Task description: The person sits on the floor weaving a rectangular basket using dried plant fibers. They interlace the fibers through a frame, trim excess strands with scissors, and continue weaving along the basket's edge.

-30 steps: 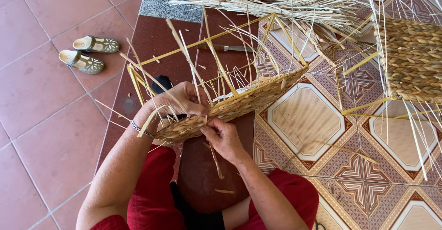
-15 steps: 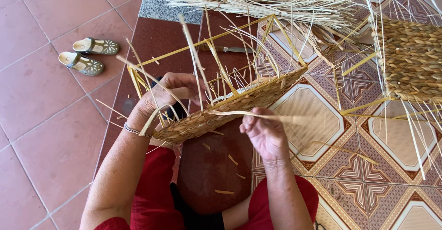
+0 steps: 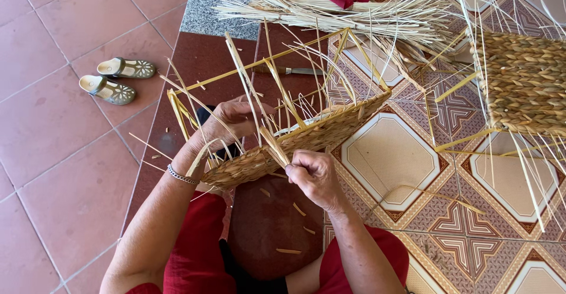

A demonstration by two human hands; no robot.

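Straw strand (image 3: 272, 145) now being pinched at the basket (image 3: 295, 144) rim by right hand (image 3: 312, 176), back from its outward pull; left hand (image 3: 233, 123) gripping the weave.

L hand (image 3: 233, 120) cupped, fingers spread; R hand (image 3: 312, 176) pinch grip (knuckles up).
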